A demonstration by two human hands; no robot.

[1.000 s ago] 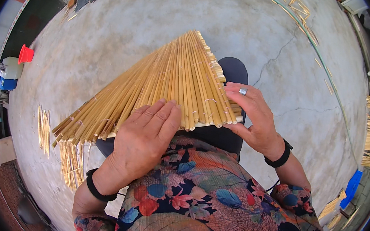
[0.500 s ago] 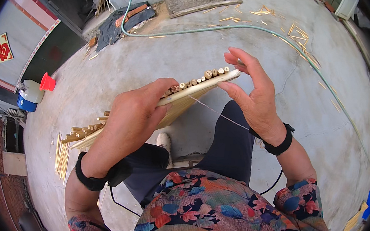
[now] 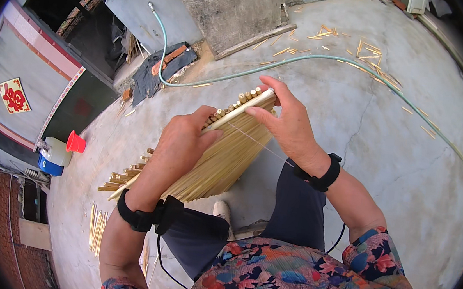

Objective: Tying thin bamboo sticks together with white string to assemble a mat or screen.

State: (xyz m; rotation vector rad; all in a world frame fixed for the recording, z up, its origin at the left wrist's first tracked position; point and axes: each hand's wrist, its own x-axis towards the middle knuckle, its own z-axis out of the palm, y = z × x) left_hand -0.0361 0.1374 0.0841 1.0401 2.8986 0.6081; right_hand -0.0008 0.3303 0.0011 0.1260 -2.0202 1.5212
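Observation:
A fan-like panel of straw-coloured stalks (image 3: pixel 215 168) hangs in front of me, spreading downward over my left knee. Across its upper edge lies one pale, thicker stalk (image 3: pixel 241 113), with a row of cut stalk ends showing just behind it. My left hand (image 3: pixel 178 142) is closed round this edge near its middle, thumb in front and fingers behind. At the right end, my right hand (image 3: pixel 292 125) grips the edge between thumb and fingers. A thin string (image 3: pixel 262 144) runs from the panel toward my right wrist. More cut ends show at the panel's left side.
A green hose (image 3: pixel 331 58) curves across the concrete floor beyond my hands. Short stalk scraps (image 3: pixel 373 58) litter the far floor, and loose stalks (image 3: pixel 97 229) lie at left. A red bucket (image 3: pixel 76 142) stands by a white-and-blue container (image 3: pixel 54 155).
The panel has tilted so its long stalk face now shows. My right hand has moved left and its fingers have closed on the end. The view has shifted.

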